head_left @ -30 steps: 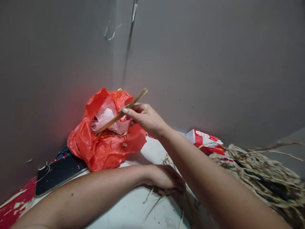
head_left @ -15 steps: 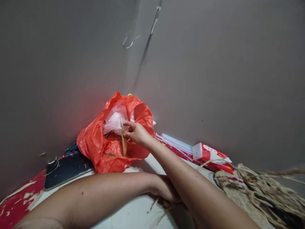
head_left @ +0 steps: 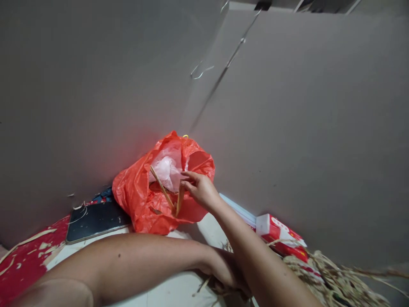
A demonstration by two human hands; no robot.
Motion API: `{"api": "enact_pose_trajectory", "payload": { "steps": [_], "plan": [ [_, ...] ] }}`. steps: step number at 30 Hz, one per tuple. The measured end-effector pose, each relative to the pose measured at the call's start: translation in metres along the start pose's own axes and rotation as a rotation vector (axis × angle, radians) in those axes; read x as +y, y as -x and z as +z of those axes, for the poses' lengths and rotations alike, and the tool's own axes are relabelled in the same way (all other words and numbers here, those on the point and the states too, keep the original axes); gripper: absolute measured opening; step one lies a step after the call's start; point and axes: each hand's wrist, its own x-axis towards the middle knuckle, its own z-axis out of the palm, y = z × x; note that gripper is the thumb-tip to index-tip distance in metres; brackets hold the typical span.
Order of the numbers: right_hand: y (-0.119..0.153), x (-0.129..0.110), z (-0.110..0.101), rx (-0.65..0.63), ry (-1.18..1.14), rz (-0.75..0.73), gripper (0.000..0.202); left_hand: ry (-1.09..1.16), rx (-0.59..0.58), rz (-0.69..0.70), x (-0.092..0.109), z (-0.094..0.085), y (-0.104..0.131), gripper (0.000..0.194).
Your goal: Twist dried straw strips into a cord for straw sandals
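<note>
My right hand (head_left: pixel 202 189) is at the mouth of a red plastic bag (head_left: pixel 134 192), its thumb and fingers pinching the upper end of a dry brown strip (head_left: pixel 180 199). The strip is bent sharply, and its other part slants up to the left inside the bag. A crumpled whitish plastic bag (head_left: pixel 168 170) lies inside the red one. Lower down, my left hand (head_left: pixel 228 270) is curled over thin dry fibre strands (head_left: pixel 219 292) on the white surface. My right forearm crosses over it and hides part of its fingers.
A dark flat tablet-like slab (head_left: pixel 96 219) lies left of the bag, near a red cloth (head_left: pixel 25 264) with pale scraps. At right are a red and white packet (head_left: pixel 281 234), pale blue strips (head_left: pixel 238 209) and bundled braided fibre (head_left: pixel 332 277). Grey walls (head_left: pixel 303 106) stand behind.
The camera view has tilted and shifted, so the bag appears further right. The brown strip, earlier hanging upright from my right hand, now sits bent at the bag's mouth. My left hand stays low.
</note>
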Motion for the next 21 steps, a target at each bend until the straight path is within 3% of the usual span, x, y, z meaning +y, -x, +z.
{"api": "enact_pose_trajectory", "payload": {
  "steps": [2,5,7,10,13,15,19,21],
  "plan": [
    [0.003,-0.001,-0.007,0.058,0.031,-0.023,0.03,0.002,-0.055,-0.071,0.002,-0.001,0.0,0.017],
    [0.015,-0.016,-0.02,0.141,0.053,-0.073,0.024,0.009,-0.024,-0.105,0.004,-0.002,0.0,0.016],
    [0.026,-0.03,-0.028,0.084,0.075,-0.104,0.024,0.007,-0.01,-0.114,0.006,-0.001,0.001,0.014],
    [0.04,-0.043,-0.036,-0.056,0.379,-0.126,0.022,-0.007,0.003,-0.123,0.007,0.001,0.002,0.013],
    [0.048,-0.043,-0.042,0.112,0.743,-0.097,0.032,-0.023,0.027,-0.126,0.009,0.002,0.003,0.016],
    [0.05,-0.039,-0.043,0.179,0.71,-0.085,0.034,-0.041,0.032,-0.118,0.009,0.002,0.002,0.019],
    [0.046,-0.033,-0.03,0.074,0.469,-0.092,0.012,-0.052,0.063,-0.019,0.007,0.003,-0.002,0.023],
    [0.041,-0.032,-0.013,0.009,0.451,-0.096,0.009,0.002,0.14,0.112,0.006,0.004,-0.002,0.011]
  ]
}}
